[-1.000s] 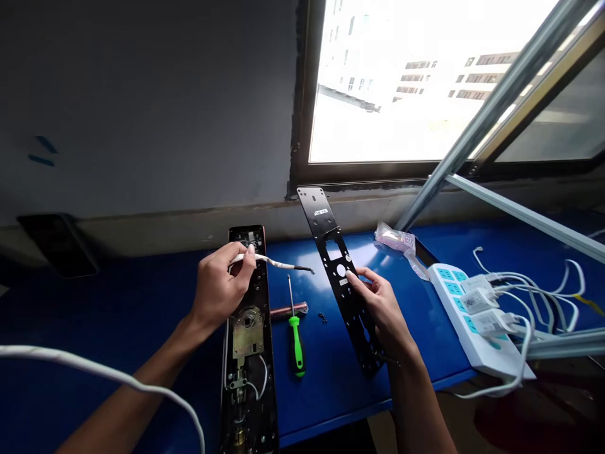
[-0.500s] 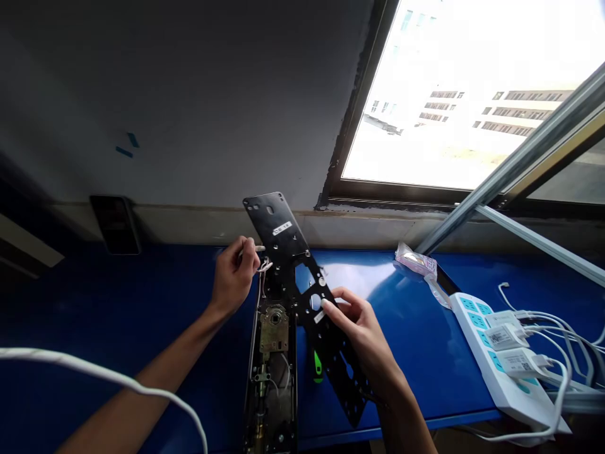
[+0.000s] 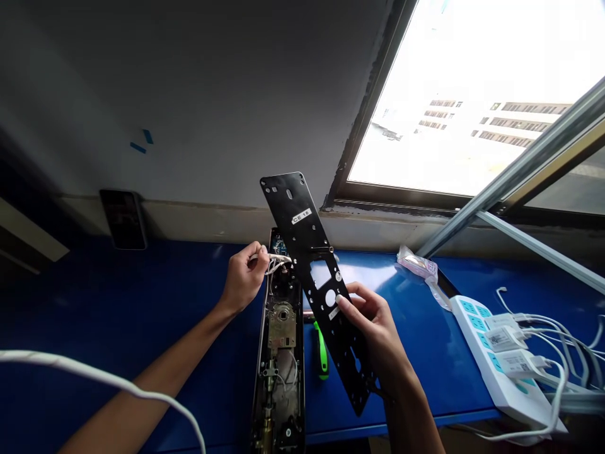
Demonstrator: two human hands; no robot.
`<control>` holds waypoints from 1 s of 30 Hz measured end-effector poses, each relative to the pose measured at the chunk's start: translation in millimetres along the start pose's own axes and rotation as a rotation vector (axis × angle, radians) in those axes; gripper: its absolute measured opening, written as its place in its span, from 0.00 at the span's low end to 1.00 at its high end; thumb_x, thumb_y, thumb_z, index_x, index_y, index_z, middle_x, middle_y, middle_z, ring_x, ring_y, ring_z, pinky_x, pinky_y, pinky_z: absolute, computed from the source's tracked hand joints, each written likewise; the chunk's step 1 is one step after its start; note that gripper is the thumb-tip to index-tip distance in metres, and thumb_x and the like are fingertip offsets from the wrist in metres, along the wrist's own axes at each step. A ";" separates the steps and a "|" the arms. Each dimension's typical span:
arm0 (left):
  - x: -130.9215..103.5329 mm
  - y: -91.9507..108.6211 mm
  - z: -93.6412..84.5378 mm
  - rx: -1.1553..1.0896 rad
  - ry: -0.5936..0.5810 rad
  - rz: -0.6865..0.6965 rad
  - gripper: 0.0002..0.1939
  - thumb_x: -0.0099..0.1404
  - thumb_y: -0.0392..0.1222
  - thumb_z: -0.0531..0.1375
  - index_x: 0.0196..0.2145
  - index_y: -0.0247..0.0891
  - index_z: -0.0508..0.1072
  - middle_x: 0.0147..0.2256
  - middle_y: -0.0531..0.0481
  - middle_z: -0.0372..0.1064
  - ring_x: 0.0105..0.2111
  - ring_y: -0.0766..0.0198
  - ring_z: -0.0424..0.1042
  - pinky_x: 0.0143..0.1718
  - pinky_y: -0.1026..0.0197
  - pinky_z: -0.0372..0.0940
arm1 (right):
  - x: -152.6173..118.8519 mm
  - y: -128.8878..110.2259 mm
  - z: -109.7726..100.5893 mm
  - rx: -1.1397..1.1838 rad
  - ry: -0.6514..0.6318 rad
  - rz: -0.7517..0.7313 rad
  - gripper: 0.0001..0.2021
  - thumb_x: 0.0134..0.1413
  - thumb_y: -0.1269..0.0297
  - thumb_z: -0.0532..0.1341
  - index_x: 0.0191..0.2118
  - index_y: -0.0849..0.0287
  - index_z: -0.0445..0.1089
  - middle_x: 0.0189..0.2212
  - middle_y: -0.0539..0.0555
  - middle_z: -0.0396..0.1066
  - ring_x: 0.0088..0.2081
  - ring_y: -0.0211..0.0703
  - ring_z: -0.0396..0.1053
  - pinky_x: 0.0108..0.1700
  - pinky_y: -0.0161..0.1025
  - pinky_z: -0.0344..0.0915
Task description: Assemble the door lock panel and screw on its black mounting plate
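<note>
We hold a long, flat black metal plate (image 3: 302, 236) in our right hand (image 3: 373, 318), the thumb pressed on its face beside a round hole and the fingers closed around its edge. The plate tilts above the bench, its upper end leaning left; it has rounded corners, a rectangular window, slots and many small holes, and a white label reading "CE 16" — or nearly so — stands out on its dull surface. Our left hand (image 3: 246, 277) has its thumb and fingertips pinched on a slim white cable (image 3: 278, 257), whose end reaches the plate's left edge; we cannot tell whether the two touch. Below lies a narrow, open black housing (image 3: 303, 384), deep and straight-walled, with a satin, brass-toned metal lock block (image 3: 282, 328) inside, thin white wires, and a bluish circuit board (image 3: 280, 244) at its far end. The plate covers part of the housing's right side. Just right of it lies a screwdriver with a green and black handle (image 3: 322, 359), partly hidden by the plate. The blue tabletop (image 3: 416, 366) is smooth and glossy, catching window light. Farther right are a crinkled clear plastic packet (image 3: 418, 261) and a white power strip (image 3: 529, 403) with turquoise sockets and plugged-in white chargers (image 3: 515, 364). A dark, phone-shaped slab (image 3: 123, 219) leans on the matte grey wall (image 3: 198, 101) at left; a bright window (image 3: 454, 157) — crossed by a silvery metal strut (image 3: 534, 151) — fills the upper right.
</note>
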State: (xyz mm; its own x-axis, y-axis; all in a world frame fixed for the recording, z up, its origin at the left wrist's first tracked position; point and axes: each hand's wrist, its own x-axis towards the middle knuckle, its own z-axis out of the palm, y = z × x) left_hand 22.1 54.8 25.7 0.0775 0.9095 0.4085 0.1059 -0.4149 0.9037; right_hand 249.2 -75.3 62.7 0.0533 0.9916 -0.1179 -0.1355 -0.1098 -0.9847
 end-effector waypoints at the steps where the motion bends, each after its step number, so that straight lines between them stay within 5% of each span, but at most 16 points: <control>1: 0.0 0.2 0.3 0.001 0.001 -0.003 0.24 0.73 0.53 0.58 0.24 0.41 0.55 0.22 0.56 0.53 0.23 0.67 0.53 0.26 0.63 0.54 | 1.4 0.8 0.6 0.000 -0.009 0.001 0.19 0.55 0.46 0.72 0.39 0.55 0.74 0.30 0.53 0.80 0.28 0.40 0.75 0.30 0.34 0.70; 10: 1.2 -4.6 -0.8 -0.111 -0.028 -0.025 0.23 0.77 0.53 0.53 0.26 0.42 0.53 0.20 0.58 0.53 0.21 0.68 0.52 0.27 0.63 0.54 | 16.1 13.7 -8.8 0.058 0.134 -0.061 0.17 0.56 0.47 0.72 0.40 0.54 0.74 0.27 0.48 0.77 0.24 0.35 0.71 0.25 0.30 0.66; 18: -4.6 15.9 20.7 -0.185 -0.195 -0.078 0.25 0.73 0.61 0.56 0.26 0.40 0.64 0.23 0.52 0.63 0.23 0.64 0.62 0.27 0.59 0.61 | 28.4 25.5 20.7 0.044 -0.046 0.025 0.21 0.52 0.44 0.74 0.40 0.55 0.72 0.25 0.47 0.74 0.24 0.36 0.70 0.27 0.32 0.65; 23: -11.2 24.7 7.8 -0.376 0.113 -0.111 0.30 0.75 0.69 0.47 0.39 0.41 0.72 0.35 0.47 0.73 0.32 0.61 0.71 0.33 0.60 0.68 | 26.2 24.0 38.7 0.045 -0.109 0.024 0.20 0.57 0.44 0.70 0.40 0.55 0.71 0.27 0.47 0.75 0.24 0.35 0.69 0.27 0.32 0.65; 30: -19.5 46.3 -15.5 -0.153 -0.101 -0.200 0.19 0.67 0.56 0.69 0.32 0.35 0.79 0.32 0.48 0.76 0.35 0.60 0.75 0.39 0.61 0.71 | 24.1 27.1 59.4 0.023 -0.028 0.019 0.22 0.56 0.43 0.70 0.45 0.53 0.68 0.29 0.48 0.76 0.28 0.38 0.73 0.31 0.34 0.69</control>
State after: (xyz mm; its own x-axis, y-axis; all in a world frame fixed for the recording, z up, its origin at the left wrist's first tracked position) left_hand 10.1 18.2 61.5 0.1695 0.9625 0.2116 -0.0209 -0.2112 0.9772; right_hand 188.0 -50.4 40.9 0.0232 0.9909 -0.1327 -0.1587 -0.1274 -0.9791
